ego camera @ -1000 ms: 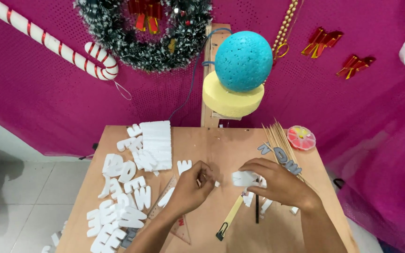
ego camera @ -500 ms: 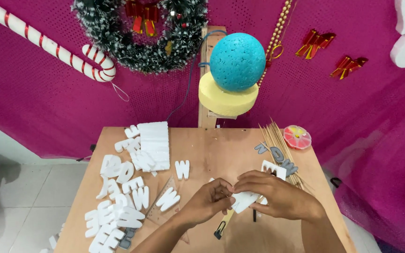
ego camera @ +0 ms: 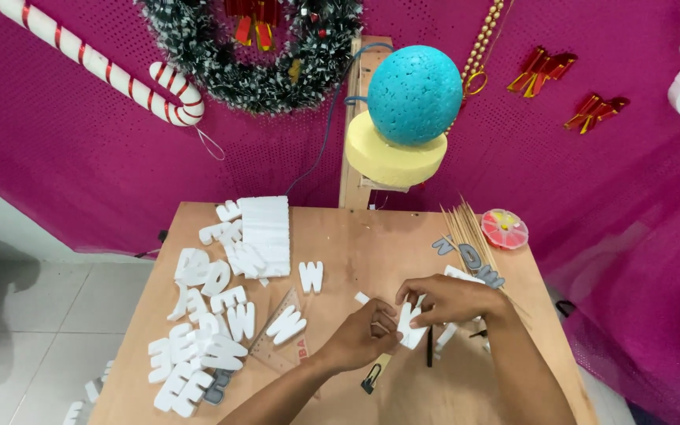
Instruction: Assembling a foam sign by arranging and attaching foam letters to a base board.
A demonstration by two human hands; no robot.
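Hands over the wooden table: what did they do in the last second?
The left hand and right hand drew together toward the person, and both now grip one white foam piece between them. A second ago they worked further apart. The foam letters, skewers and blue ball stayed put.

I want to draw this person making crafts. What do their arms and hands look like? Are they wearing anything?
Both arms are bare, with no sleeves in view. The left hand and right hand wear no gloves, and I can see no rings, watch or bracelets. Each hand has slim fingers. The forearms are long and reach up from the picture's bottom edge.
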